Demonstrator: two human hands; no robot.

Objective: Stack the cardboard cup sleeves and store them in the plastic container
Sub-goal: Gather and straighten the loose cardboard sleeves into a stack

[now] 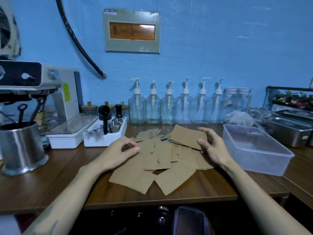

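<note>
Several flat brown cardboard cup sleeves (157,160) lie scattered in a loose pile on the wooden table (50,184). My right hand (211,146) grips a small bunch of sleeves (188,136) by its right edge, lifted and tilted above the pile's far right. My left hand (122,150) rests on the pile's left side, fingers curled and touching a sleeve; a firm hold is not clear. The clear plastic container (264,160) stands to the right of the pile, with nothing inside it.
A row of glass pump bottles (169,107) lines the blue wall behind the pile. A white tray of tools (105,133) and an espresso machine (42,92) stand at the left, with a steel cup (22,146). Steel pans (288,131) sit behind the container.
</note>
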